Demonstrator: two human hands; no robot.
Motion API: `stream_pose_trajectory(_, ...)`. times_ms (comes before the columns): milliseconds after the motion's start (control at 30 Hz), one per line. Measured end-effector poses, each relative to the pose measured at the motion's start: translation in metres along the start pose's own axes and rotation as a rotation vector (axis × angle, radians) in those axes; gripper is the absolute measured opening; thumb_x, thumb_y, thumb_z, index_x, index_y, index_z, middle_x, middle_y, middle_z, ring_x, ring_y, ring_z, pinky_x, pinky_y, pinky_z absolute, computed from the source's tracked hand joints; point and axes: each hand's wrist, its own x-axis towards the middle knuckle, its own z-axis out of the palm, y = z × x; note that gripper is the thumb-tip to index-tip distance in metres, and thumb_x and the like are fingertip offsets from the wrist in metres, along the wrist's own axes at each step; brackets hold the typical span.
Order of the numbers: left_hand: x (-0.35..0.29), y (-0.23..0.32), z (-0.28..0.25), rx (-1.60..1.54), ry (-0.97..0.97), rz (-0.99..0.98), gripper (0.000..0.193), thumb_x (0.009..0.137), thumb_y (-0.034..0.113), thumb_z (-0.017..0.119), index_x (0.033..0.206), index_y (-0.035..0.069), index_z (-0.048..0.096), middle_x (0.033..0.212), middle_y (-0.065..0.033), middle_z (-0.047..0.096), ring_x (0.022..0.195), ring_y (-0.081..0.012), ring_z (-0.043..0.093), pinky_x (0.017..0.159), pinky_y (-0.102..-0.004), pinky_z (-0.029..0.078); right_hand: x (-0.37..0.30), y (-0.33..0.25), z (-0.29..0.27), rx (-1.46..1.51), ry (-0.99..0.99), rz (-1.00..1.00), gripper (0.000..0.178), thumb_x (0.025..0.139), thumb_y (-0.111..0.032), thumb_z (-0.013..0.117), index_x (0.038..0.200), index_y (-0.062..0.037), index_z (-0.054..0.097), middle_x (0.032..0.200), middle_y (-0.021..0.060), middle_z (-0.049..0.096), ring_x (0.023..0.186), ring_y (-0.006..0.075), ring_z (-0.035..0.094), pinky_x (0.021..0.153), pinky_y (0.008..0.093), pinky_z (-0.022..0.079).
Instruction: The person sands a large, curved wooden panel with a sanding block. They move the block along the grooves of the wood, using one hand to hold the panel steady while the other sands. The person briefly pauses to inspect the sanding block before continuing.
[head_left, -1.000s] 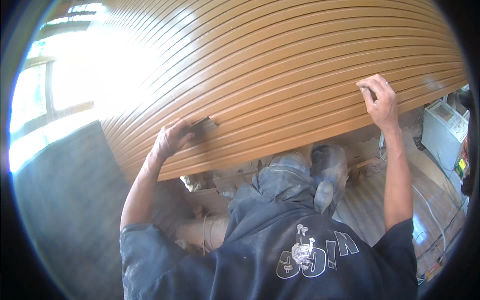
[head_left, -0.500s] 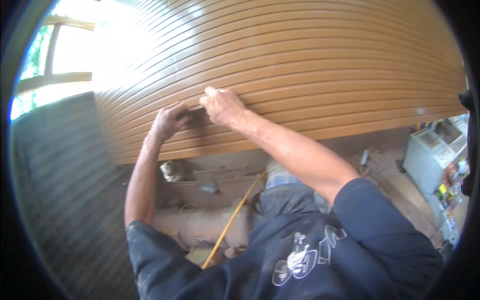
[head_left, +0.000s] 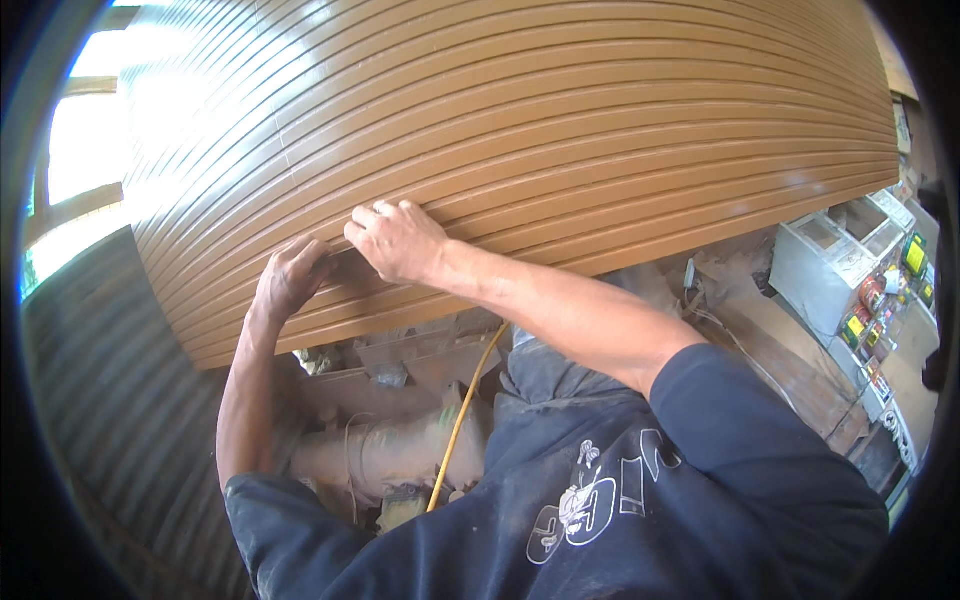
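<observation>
A large brown panel with raised parallel ribs slopes across the upper view. Over its near edge, my left hand is closed with curled fingers. Just to its right, my right hand rests on the ribs, its fingers bent and closed. Between the two hands, a dark flat piece shows partly; my fingers cover most of it, and its kind is unclear.
Below the panel are a dusty machine with a rounded housing and a yellow hose. Grey corrugated sheet stands at left. On the right are a pale metal cabinet and several small colourful items.
My view has shifted, so the panel and both hands appear farther left and slightly lower. Both hands stay close together on the ribs, still closed.
</observation>
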Motion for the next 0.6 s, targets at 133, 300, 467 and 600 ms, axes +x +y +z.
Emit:
stream_pose_trajectory(133,0.001,-0.001,-0.002,-0.001,-0.041,-0.034,0.024,0.085,0.009,0.084,0.104,0.005,0.069,0.095,-0.0142,0.069,0.089,-0.039,0.07,0.076,-0.0478,0.057,0.007,0.005,-0.003,0.025,-0.096,0.04,0.015,0.097,-0.015,0.06,0.102,-0.0049,0.07,0.102,0.0174,0.072,0.103,0.0363,0.074,0.083,0.0495,0.063)
stream_pose_trajectory(300,0.0,0.004,0.002,-0.03,0.011,-0.077,0.021,0.087,0.011,0.083,0.104,0.005,0.071,0.092,-0.0141,0.068,0.087,-0.0401,0.069,0.076,-0.0491,0.057,0.011,0.003,-0.004,-0.072,-0.147,-0.009,0.017,0.098,-0.015,0.059,0.102,-0.0043,0.071,0.1,0.0202,0.072,0.099,0.0369,0.075,0.086,0.0499,0.059)
stream_pose_trajectory(467,0.002,0.0,-0.001,-0.02,-0.017,-0.067,0.018,0.089,0.014,0.082,0.101,0.005,0.07,0.091,-0.0141,0.068,0.086,-0.0405,0.069,0.075,-0.0492,0.056,0.015,0.006,-0.007,-0.115,-0.243,0.0,0.02,0.101,-0.015,0.055,0.099,-0.0026,0.071,0.098,0.0204,0.072,0.095,0.0358,0.075,0.085,0.0501,0.058)
stream_pose_trajectory(600,-0.004,-0.002,0.002,-0.002,-0.005,-0.106,0.021,0.088,0.015,0.083,0.102,0.005,0.071,0.096,-0.0146,0.07,0.089,-0.0397,0.069,0.077,-0.0479,0.056,0.014,0.01,-0.007,-0.058,-0.146,-0.081,0.016,0.098,-0.012,0.057,0.095,-0.0027,0.07,0.098,0.0196,0.073,0.092,0.0337,0.074,0.085,0.0496,0.058)
